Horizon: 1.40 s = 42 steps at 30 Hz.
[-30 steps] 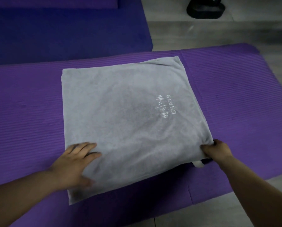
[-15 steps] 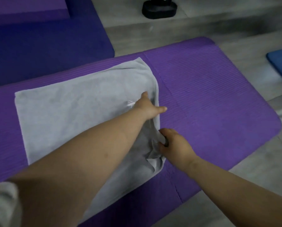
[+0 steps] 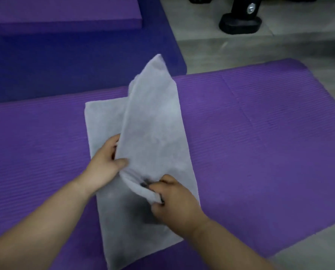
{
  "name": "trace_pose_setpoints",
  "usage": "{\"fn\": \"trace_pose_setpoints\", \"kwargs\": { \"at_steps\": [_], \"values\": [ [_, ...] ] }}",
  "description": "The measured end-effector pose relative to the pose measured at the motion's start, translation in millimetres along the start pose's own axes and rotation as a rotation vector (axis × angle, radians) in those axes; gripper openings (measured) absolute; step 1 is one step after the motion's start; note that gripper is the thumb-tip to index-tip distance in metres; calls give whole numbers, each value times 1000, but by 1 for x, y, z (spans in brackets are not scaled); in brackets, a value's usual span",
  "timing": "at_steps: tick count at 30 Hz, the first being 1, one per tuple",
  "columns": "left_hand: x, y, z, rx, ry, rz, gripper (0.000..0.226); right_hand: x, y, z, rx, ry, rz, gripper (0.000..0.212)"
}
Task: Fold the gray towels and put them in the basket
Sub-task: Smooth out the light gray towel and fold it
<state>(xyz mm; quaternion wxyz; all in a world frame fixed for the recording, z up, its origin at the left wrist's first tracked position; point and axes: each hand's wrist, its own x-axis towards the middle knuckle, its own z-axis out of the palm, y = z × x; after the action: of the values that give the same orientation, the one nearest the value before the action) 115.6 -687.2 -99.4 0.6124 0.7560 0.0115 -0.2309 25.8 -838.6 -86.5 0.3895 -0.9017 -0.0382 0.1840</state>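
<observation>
Mid-fold: your left hand (image 3: 104, 164) and right hand (image 3: 174, 201) clench the gray towel (image 3: 153, 123) by its raised flap; next, lay it over, edges matched.

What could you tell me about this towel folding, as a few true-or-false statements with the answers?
1. The left hand and right hand both grip the gray towel. True.
2. The towel lies on a green mat. False: the mat is purple.
3. The towel lies completely flat. False: one side is lifted, mid-fold.
4. A black base stands on the floor beyond the mat. True.
</observation>
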Motion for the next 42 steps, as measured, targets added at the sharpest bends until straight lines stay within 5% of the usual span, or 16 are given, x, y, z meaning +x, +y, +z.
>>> {"fn": "trace_pose_setpoints", "kwargs": {
  "at_steps": [5, 9, 16, 25, 32, 39, 42],
  "values": [
    [-9, -52, -40, -179, 207, -251, 45, 7, -11, 78, -152, -171, -34, 47],
    [12, -50, -43, -198, 353, -250, 48, 8, -4, 106, -232, -77, 5, 42],
    [63, -29, -48, -191, 294, -146, 55, 10, 0, 116, -383, -37, 73, 57],
    [66, -24, -59, 400, 360, 51, 55, -8, 2, 126, -353, 201, -121, 40],
    [38, -39, -69, 408, 289, -48, 72, -25, 5, 130, -519, 214, -228, 35],
    [-5, -55, -50, 36, 237, -87, 82, -28, 0, 135, -565, 106, -264, 46],
    [-33, -73, -48, 92, 219, -109, 88, -36, 7, 127, -536, 174, -330, 45]
  ]
}}
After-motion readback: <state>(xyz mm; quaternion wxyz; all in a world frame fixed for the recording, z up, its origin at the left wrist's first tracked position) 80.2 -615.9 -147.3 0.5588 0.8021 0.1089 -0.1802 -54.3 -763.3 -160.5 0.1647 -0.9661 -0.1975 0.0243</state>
